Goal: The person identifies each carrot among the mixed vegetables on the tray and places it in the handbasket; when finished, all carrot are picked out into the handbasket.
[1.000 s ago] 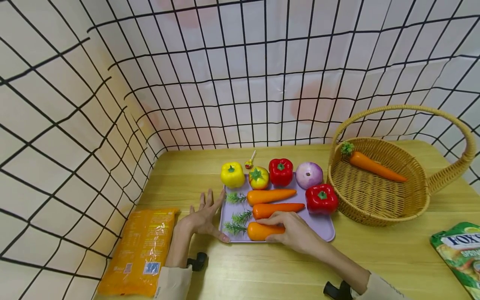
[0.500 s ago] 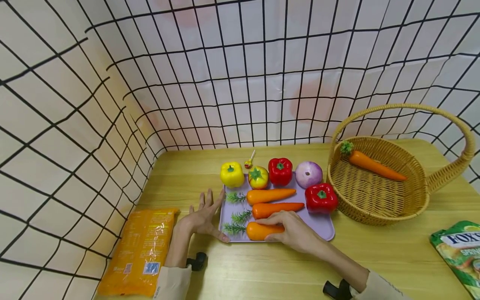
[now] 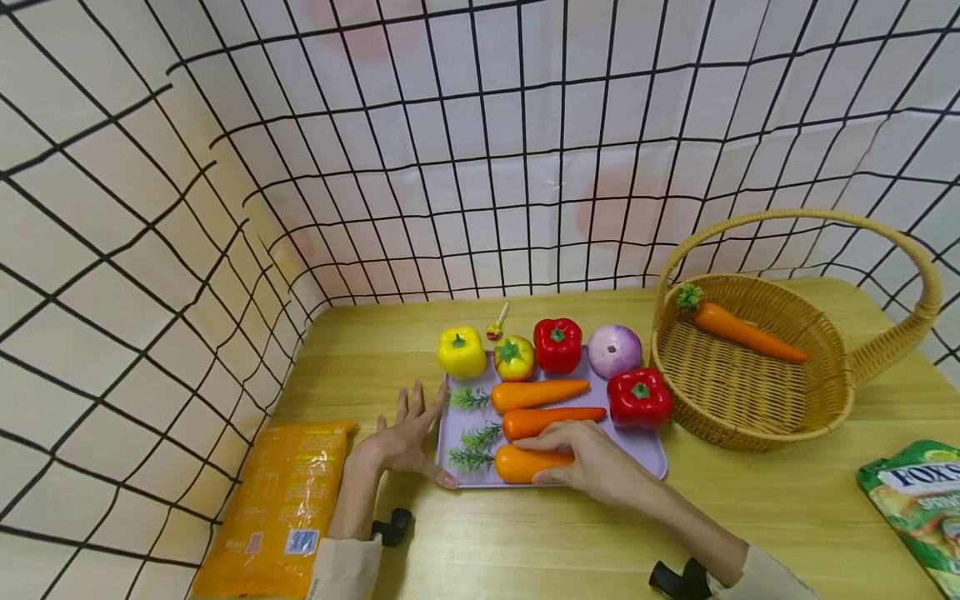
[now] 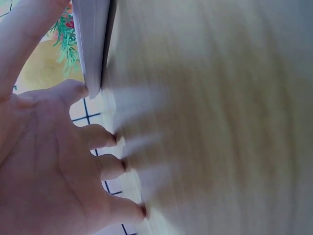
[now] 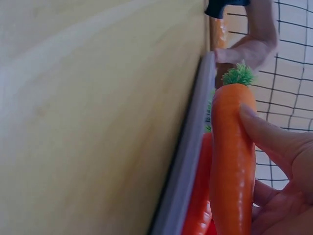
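Note:
My right hand (image 3: pixel 600 468) grips the nearest orange carrot (image 3: pixel 519 464), thumb on one side and fingers on the other. The right wrist view shows this carrot (image 5: pixel 234 156) close up, its green top pointing away. It is at the front of a lilac tray (image 3: pixel 643 450). Two more carrots, a middle one (image 3: pixel 551 421) and a far one (image 3: pixel 536 394), lie behind it. With fingers spread, my left hand (image 3: pixel 399 442) rests at the tray's left edge. In the left wrist view its thumb and a finger are against the tray wall (image 4: pixel 92 44), other fingertips on the table.
Along the tray's back are a yellow pepper (image 3: pixel 462 353), a yellow-red fruit (image 3: pixel 514 360), a red pepper (image 3: pixel 558 347) and a purple onion (image 3: pixel 614 351); another red pepper (image 3: pixel 640 400) sits right. A wicker basket (image 3: pixel 750 427) holds a carrot (image 3: pixel 753 333). An orange packet (image 3: pixel 277 500) lies left.
The head view has shifted slightly. Both hands and the carrots keep their places relative to the tray.

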The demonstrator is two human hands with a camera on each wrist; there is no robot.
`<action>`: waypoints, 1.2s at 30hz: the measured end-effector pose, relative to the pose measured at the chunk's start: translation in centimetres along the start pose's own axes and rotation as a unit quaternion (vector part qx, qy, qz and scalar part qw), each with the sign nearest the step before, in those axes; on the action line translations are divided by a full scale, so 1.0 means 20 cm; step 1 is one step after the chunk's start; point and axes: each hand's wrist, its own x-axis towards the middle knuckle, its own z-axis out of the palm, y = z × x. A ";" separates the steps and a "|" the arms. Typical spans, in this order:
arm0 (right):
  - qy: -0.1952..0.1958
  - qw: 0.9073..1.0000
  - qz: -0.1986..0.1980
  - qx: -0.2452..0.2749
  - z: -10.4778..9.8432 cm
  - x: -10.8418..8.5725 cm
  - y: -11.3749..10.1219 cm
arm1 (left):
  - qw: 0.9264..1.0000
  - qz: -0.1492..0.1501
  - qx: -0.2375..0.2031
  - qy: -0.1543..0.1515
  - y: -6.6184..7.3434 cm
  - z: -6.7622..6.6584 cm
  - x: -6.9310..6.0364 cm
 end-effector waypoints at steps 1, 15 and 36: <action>0.000 1.000 -0.001 -0.001 -0.01 -0.01 -0.01 | 1.000 -0.002 0.001 -0.001 0.00 0.00 0.00; 0.066 0.995 -0.049 -0.050 -0.34 -0.13 -0.08 | 1.000 0.002 0.003 0.003 0.00 0.00 0.01; 0.201 0.962 0.093 -0.162 -0.94 -0.34 0.08 | 1.000 0.004 0.000 -0.001 -0.01 0.01 0.00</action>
